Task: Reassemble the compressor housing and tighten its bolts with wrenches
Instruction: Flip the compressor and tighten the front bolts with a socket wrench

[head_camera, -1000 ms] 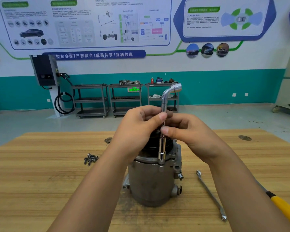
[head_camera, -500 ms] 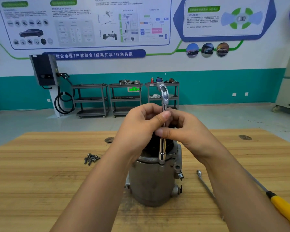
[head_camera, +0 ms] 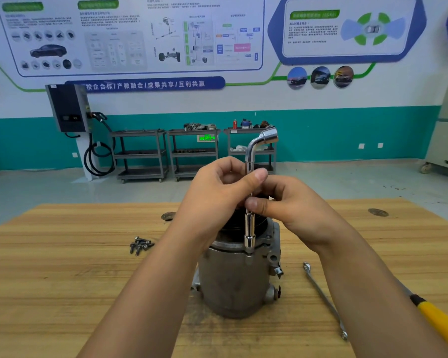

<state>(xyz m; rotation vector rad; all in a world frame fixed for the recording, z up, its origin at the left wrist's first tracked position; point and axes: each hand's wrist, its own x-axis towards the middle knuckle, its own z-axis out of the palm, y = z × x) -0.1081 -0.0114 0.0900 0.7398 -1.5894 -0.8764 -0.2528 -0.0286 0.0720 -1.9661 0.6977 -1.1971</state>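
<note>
At mid-desk, towards the near edge, the compressor housing (head_camera: 233, 280) stands upright on the wooden desk (head_camera: 62, 280): grey body, with a dark upper section largely hidden behind the hands. An L-shaped socket wrench (head_camera: 249, 236) stands vertical with its lower socket seated on the flange at the near rim of the housing. It is presumably over a bolt head, though the socket covers the head itself. Its short bent arm points up and to the right. From the left, the left hand (head_camera: 217, 200) curls round the shaft, thumb pressed against it high up. Just below, the right hand (head_camera: 295, 210) pinches the shaft, thumb and fingers closed on it. Judgement: the step in hand is running down a flange bolt by twirling the shaft between the fingers, so snugging, not final tightening. The next move likely calls for holding the shaft plumb so the socket sits square on the head, then shifting grip to the bent arm for leverage. One hand should steady the housing, which is not clamped and could turn or tip. A small heap of loose bolts (head_camera: 140, 245) lies left of the housing, well apart from it, so more fasteners seem due. To the right, near the housing, lies a flat wrench (head_camera: 323, 298). A yellow-handled tool (head_camera: 440, 324) sits at the near right, partly cut off by the frame edge. Nothing on the desk appears to block the bent arm's swing, though the forearms crowd the housing on both sides. Trolleys (head_camera: 140, 153) stand far off by the wall.
</note>
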